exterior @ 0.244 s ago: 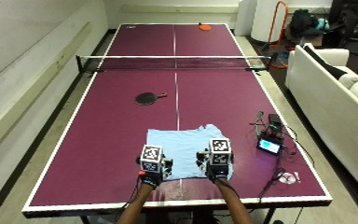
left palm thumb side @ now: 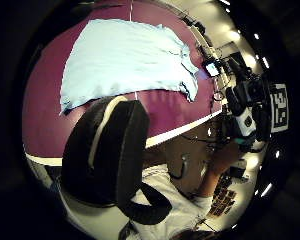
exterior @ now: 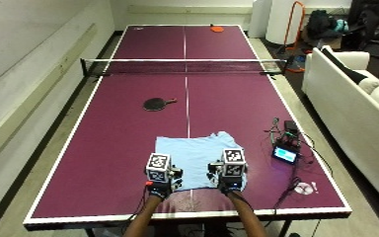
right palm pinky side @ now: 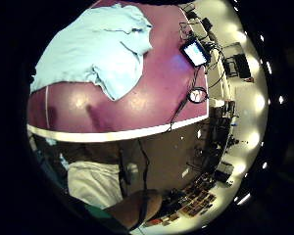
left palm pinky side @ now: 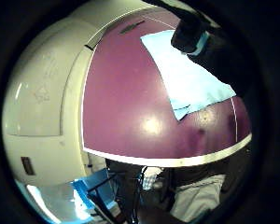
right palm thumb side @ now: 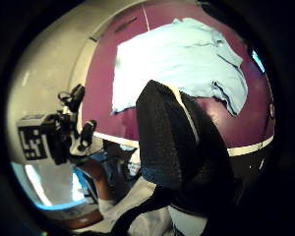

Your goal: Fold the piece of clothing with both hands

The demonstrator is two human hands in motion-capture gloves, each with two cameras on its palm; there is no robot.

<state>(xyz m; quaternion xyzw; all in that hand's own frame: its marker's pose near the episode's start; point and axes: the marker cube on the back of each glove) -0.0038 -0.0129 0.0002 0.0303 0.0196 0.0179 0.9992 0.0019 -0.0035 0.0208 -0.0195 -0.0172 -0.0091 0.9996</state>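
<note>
1. The light blue piece of clothing [exterior: 196, 160] lies spread nearly flat on the purple worktop [exterior: 117, 148], close to the near edge and astride the white centre line. We judge it light, thin and limp: it will sag and crease as soon as it is lifted, and it should slide easily on the smooth surface.

2. Its far right part is rumpled into a small bunch, while its near hem and left edge lie straighter. We judge the two near corners the best places to pinch, one per hand, so the cloth can be carried away from us and laid over itself.

3. Our left hand [exterior: 161, 178] is over the near left corner and our right hand [exterior: 230, 177] over the near right corner. In the palm views the cloth lies out ahead of each palm with bare worktop between, so we judge that neither grip has hold of it.

4. The thumb [left palm thumb side: 107, 155] seen from the left palm and the thumb [right palm thumb side: 172, 137] seen from the right palm stand out with nothing pinched, so each grip appears apart; we cannot see the other fingers.

5. Further out lie a dark paddle [exterior: 155, 103], the net [exterior: 186, 65], and a small screen with cables [exterior: 286, 154] to the right.
</note>
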